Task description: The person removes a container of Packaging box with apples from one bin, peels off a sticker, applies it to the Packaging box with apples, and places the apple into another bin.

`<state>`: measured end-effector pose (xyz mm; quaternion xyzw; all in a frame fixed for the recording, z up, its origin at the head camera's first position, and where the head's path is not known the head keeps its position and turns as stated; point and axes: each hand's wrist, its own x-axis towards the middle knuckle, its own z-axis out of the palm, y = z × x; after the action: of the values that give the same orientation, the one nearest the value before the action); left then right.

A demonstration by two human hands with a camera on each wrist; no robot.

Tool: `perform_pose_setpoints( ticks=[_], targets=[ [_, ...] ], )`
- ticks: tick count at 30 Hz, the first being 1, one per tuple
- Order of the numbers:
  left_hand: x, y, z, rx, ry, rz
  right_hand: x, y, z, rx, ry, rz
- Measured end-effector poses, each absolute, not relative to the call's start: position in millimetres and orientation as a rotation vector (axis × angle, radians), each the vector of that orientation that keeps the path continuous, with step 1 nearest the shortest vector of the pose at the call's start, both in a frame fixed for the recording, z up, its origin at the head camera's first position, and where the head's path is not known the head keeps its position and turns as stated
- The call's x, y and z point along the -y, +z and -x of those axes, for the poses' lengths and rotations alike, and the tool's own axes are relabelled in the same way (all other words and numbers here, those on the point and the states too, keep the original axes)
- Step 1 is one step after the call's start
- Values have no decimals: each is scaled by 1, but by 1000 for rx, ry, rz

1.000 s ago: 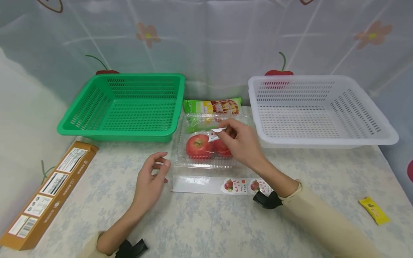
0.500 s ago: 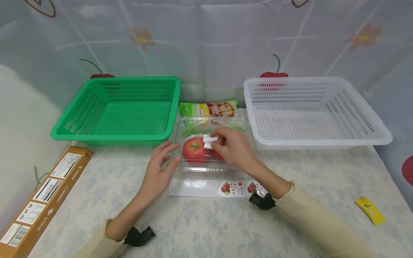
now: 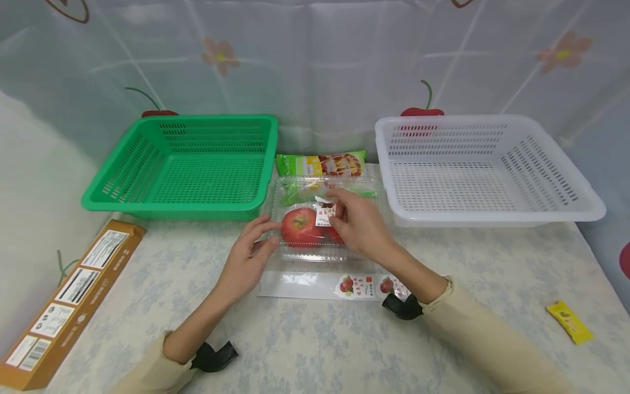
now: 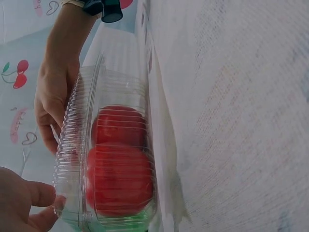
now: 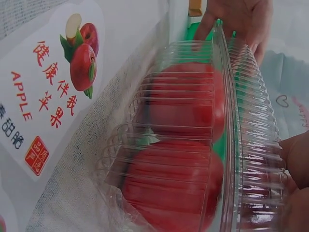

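The clear plastic clamshell box (image 3: pixel 310 230) lies flat on the desk (image 3: pixel 315 339) in front of me, lid closed, ribbed along its sides. Inside sit two red apples (image 3: pixel 301 225), side by side. On its lid I hold a small white sticker (image 3: pixel 326 214) with red print, seemingly partly stuck down. My left fingers (image 3: pixel 261 227) touch the box's left edge.

Both arms wear cream long sleeves pushed back from the wrists. A black strap mount sits on each wrist, behind the bare left hand (image 3: pixel 244 261) and right hand (image 3: pixel 361 225).
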<state>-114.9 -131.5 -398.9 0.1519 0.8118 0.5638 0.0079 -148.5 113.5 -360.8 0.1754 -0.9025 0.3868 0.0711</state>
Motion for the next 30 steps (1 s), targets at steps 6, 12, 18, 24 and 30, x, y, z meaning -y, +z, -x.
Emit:
perform_pose_setpoints(
  ticks=[6, 12, 18, 24, 30],
  targets=[
    [130, -397, 115, -2506, 1769, -452, -115, -363, 145, 2705, 1071, -562],
    [130, -397, 115, -2500, 1775, -447, -120, -363, 144, 2736, 720, -655],
    [130, -397, 114, -2492, 1783, -454, -125, -364, 145, 2747, 583, -690],
    [129, -399, 114, -2501, 1790, -437, -124, -366, 146, 2779, 548, -688],
    [126, -400, 112, -2529, 1794, -428, -125, -364, 147, 2811, 570, -689]
  ],
)
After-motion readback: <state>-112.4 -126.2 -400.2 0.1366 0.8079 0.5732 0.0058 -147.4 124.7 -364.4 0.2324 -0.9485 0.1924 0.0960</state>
